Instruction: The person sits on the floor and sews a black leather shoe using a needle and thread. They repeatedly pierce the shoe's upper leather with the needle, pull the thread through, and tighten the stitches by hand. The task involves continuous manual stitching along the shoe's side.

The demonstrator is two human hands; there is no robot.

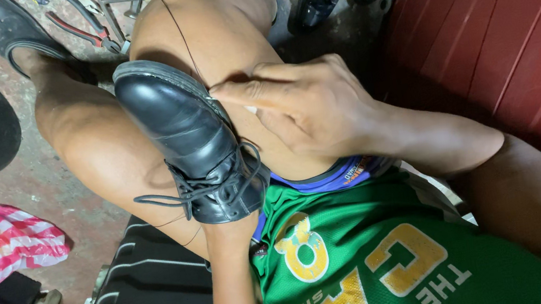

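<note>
Between the bare knees, the right hand [310,107] pinches thin dark thread [177,31] at the glossy black leather lace-up shoe [187,139], best drawn taut and straight; the left hand's grip inside the shoe is hidden.

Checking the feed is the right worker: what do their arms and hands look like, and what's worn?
Both arms are bare, with no sleeves, gloves, watch or rings showing. The right hand is in full view; the left hand is hidden inside the black shoe, only its forearm showing. The top is a sleeveless green jersey with yellow lettering.
</note>
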